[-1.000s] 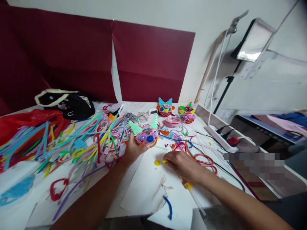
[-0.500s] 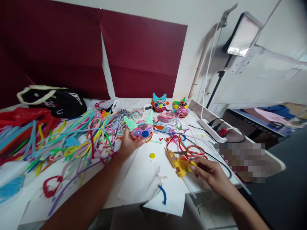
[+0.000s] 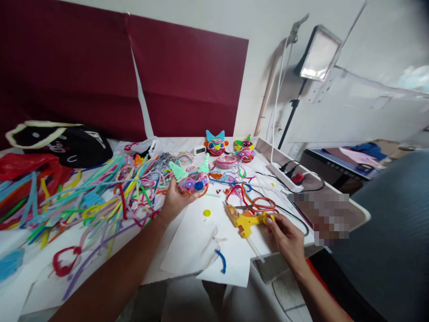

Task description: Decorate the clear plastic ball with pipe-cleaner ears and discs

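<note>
- Fuzzy animal face (image 3: 193,182): one, with two green ears and one blue nose, up over the table (image 3: 152,268).
- Yellow glue gun (image 3: 246,223): one, with one clear stick.
- Yellow dot (image 3: 207,213): one, lying flat.
- Blue stem (image 3: 220,261): one, bent, on white paper (image 3: 236,270).
- Left hand (image 3: 176,200): arm stretched forward, fingers gripping the face.
- Right hand (image 3: 288,238): reaching inward, thumb and finger pinching a yellow bit at the gun's handle; I cannot tell if it's part of the gun.
</note>
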`<state>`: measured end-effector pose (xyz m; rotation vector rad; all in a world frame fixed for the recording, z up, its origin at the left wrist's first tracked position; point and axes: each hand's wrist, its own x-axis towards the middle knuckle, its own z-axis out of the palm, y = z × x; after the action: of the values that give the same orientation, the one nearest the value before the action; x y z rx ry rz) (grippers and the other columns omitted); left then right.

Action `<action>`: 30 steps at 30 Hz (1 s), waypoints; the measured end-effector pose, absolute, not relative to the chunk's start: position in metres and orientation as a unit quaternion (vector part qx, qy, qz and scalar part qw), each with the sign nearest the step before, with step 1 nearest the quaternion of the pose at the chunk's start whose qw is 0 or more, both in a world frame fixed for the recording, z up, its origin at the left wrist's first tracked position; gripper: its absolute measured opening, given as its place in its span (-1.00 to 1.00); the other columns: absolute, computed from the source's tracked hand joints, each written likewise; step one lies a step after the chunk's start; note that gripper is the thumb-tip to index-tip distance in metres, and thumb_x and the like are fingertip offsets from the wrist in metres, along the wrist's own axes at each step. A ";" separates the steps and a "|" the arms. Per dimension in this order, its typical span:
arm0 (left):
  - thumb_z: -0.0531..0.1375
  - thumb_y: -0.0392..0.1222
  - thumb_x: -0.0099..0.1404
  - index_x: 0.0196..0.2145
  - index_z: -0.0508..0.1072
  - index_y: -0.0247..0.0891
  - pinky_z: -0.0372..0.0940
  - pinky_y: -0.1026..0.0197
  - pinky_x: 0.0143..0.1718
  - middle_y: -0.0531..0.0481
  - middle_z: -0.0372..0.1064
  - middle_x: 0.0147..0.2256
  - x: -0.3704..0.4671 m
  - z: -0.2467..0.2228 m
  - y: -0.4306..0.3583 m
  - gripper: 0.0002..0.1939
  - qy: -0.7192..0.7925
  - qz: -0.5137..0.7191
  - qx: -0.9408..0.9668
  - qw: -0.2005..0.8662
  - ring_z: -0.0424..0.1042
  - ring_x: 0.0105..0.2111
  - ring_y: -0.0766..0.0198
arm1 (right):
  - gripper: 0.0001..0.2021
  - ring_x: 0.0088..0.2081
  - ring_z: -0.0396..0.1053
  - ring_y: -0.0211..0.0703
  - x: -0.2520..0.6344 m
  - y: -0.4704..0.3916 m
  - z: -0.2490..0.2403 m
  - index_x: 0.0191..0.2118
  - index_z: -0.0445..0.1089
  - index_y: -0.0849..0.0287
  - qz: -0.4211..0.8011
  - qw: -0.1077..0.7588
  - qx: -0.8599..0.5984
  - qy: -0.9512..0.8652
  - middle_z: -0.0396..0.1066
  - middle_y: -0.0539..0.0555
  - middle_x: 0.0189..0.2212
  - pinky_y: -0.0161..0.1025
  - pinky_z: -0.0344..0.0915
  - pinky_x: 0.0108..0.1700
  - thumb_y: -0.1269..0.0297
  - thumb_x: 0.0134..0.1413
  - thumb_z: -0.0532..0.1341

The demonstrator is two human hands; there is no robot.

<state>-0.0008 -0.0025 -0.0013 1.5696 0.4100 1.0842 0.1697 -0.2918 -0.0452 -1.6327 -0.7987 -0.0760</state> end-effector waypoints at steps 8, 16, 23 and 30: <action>0.45 -0.28 -0.12 -0.08 0.24 -0.14 0.39 0.00 0.08 -0.02 0.44 -0.03 0.003 -0.006 -0.001 -0.33 0.147 0.468 0.669 0.559 0.48 -0.01 0.08 | -0.82 -0.33 0.47 -0.15 0.164 -0.288 -0.056 -0.23 0.49 0.15 -0.140 0.566 -0.719 -0.378 0.54 0.10 -0.34 -0.22 0.41 -0.26 0.17 0.20 0.22; 0.46 -0.20 -0.15 -0.16 0.26 -0.14 0.37 -0.16 0.05 0.00 0.47 -0.18 0.002 -0.011 0.003 -0.38 0.167 0.460 0.687 0.537 0.49 -0.06 -0.03 | -0.84 -0.26 0.51 -0.12 0.161 -0.287 -0.060 -0.16 0.48 0.15 -0.212 0.519 -0.722 -0.405 0.56 0.12 -0.29 -0.22 0.42 -0.20 0.27 0.25 0.17; 0.46 -0.24 -0.14 -0.04 0.27 -0.18 0.32 -0.11 0.12 -0.05 0.42 -0.03 0.003 -0.007 -0.002 -0.29 0.158 0.469 0.686 0.534 0.44 0.02 -0.02 | -0.86 -0.31 0.52 -0.14 0.160 -0.286 -0.061 -0.18 0.47 0.16 -0.249 0.496 -0.724 -0.410 0.56 0.12 -0.30 -0.24 0.43 -0.25 0.29 0.26 0.17; 0.46 -0.22 -0.17 -0.16 0.24 -0.14 0.44 -0.13 -0.04 0.02 0.48 -0.21 0.004 -0.002 -0.005 -0.35 0.165 0.465 0.662 0.565 0.50 -0.08 -0.05 | -0.88 -0.30 0.53 -0.13 0.159 -0.286 -0.061 -0.19 0.45 0.13 -0.267 0.488 -0.720 -0.415 0.56 0.11 -0.31 -0.24 0.45 -0.26 0.29 0.27 0.16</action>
<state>0.0038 -0.0045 -0.0018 1.5569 0.3887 1.0928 0.1589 -0.2864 -0.0606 -1.7518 -1.0084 -0.6488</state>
